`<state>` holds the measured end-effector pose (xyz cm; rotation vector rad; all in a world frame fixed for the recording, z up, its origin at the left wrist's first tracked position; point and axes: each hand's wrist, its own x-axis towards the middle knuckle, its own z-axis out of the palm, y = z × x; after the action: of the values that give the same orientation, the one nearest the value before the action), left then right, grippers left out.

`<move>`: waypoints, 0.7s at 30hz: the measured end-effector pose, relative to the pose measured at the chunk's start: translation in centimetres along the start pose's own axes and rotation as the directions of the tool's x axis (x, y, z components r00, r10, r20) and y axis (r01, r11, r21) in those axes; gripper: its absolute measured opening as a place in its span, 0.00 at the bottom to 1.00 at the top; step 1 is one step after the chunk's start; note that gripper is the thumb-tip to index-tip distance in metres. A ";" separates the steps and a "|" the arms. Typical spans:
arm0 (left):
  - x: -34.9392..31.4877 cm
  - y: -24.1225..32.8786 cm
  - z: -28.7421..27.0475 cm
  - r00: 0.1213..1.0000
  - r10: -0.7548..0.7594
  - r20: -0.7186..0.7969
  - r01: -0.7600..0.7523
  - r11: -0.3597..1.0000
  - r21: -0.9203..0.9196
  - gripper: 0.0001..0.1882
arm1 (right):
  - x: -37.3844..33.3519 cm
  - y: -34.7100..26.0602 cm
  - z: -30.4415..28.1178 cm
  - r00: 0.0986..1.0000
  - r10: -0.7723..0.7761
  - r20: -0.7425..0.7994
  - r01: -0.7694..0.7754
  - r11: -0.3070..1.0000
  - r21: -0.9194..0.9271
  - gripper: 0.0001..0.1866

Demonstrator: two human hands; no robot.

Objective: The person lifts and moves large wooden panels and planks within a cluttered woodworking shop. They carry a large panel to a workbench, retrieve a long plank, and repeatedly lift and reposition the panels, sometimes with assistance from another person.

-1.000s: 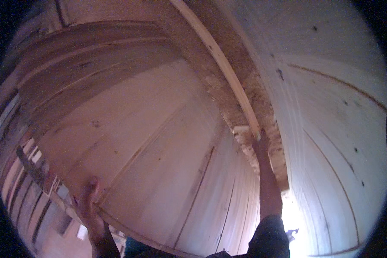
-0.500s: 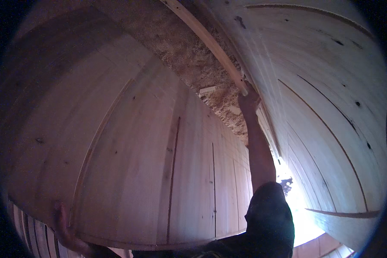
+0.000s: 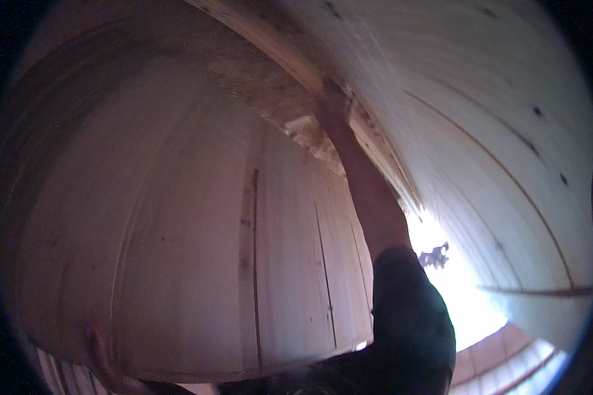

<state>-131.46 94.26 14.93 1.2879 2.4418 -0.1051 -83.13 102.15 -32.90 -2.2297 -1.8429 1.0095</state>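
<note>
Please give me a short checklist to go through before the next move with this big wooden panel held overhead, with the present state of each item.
1. Left hand holds the lower edge of the wooden panel: ok, fingers curl over the edge.
2. Right hand holds the panel's upper edge, by the rough chipboard strip: ok, though the grip itself is in shadow.
3. Panel clear of the plank surface on the right: cannot tell, the gap at the top looks very narrow.
4. Panel surface sound: ok, only seams show.
5. Footing and the way ahead: cannot tell, the panel hides them.
</note>
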 end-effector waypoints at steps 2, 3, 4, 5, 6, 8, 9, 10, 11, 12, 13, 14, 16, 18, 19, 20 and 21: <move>1.8 1.3 0.8 1.000 -0.031 0.000 0.031 0.999 -0.030 0.20 | 0.1 2.2 1.2 0.992 0.068 0.102 -0.038 0.962 -0.269 0.28; 2.1 1.9 1.6 0.998 -0.055 -0.013 0.055 0.998 -0.039 0.20 | 0.1 1.6 0.9 0.988 0.085 0.127 -0.048 0.961 -0.272 0.28; 2.4 2.3 2.1 0.997 -0.077 -0.010 0.076 0.996 -0.045 0.20 | 0.0 0.8 0.6 0.983 0.103 0.154 -0.058 0.961 -0.270 0.28; 2.9 2.7 2.4 0.996 -0.089 -0.003 0.089 0.995 -0.053 0.20 | -0.3 1.2 0.9 0.982 0.149 0.120 -0.101 0.937 -0.335 0.28; 3.5 3.0 2.4 0.996 -0.086 0.008 0.086 0.994 -0.063 0.21 | -0.3 1.8 1.4 0.977 0.195 0.086 -0.147 0.908 -0.391 0.27; 4.5 3.6 2.9 0.995 -0.100 0.015 0.101 0.991 -0.084 0.21 | 0.1 2.1 0.9 0.949 0.295 0.107 -0.228 0.882 -0.412 0.26; 4.6 3.6 3.0 0.993 -0.118 0.023 0.120 0.988 -0.093 0.22 | 1.0 1.3 -0.4 0.921 0.351 0.169 -0.265 0.882 -0.389 0.26; 4.7 3.7 3.3 0.990 -0.137 0.023 0.139 0.985 -0.102 0.22 | 1.7 0.8 -1.4 0.887 0.401 0.231 -0.301 0.880 -0.368 0.25; 4.7 3.7 3.2 0.988 -0.152 0.024 0.153 0.982 -0.107 0.23 | 1.7 1.1 -1.3 0.889 0.381 0.254 -0.278 0.889 -0.363 0.26; 4.6 3.8 3.3 0.985 -0.169 0.023 0.170 0.979 -0.114 0.23 | 2.2 1.2 -1.2 0.891 0.357 0.279 -0.249 0.900 -0.358 0.26; 4.2 3.8 2.9 0.981 -0.192 0.026 0.194 0.973 -0.122 0.24 | 2.4 1.4 -1.3 0.895 0.327 0.304 -0.214 0.911 -0.352 0.26; 3.6 3.8 2.8 0.974 -0.225 0.021 0.226 0.965 -0.132 0.24 | 3.1 0.7 -1.2 0.892 0.307 0.331 -0.179 0.913 -0.366 0.27; 2.5 3.5 2.1 0.958 -0.286 -0.007 0.281 0.944 -0.172 0.25 | 5.3 -3.5 -0.4 0.899 0.209 0.386 -0.074 0.939 -0.337 0.28; 2.3 5.2 1.8 0.937 -0.347 -0.041 0.318 0.896 -0.311 0.27 | 7.5 -2.1 2.8 0.974 0.157 0.165 -0.178 0.977 0.121 0.28; 2.2 6.5 2.0 0.919 -0.393 -0.033 0.348 0.846 -0.405 0.27 | 8.6 -1.2 4.7 0.991 0.125 0.053 -0.135 0.931 0.339 0.29; 1.1 7.7 2.0 0.881 -0.471 -0.040 0.389 0.771 -0.505 0.28 | 8.6 -1.4 5.0 0.993 0.101 0.061 -0.111 0.975 0.190 0.29; -0.2 6.3 1.8 0.889 -0.455 -0.054 0.389 0.810 -0.438 0.27 | 7.4 -2.4 3.9 0.977 0.129 0.167 -0.104 0.984 -0.146 0.30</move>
<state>-125.78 97.35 14.01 0.5698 2.6496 0.4005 -86.78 108.15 -38.02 -2.4248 -1.9242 1.1691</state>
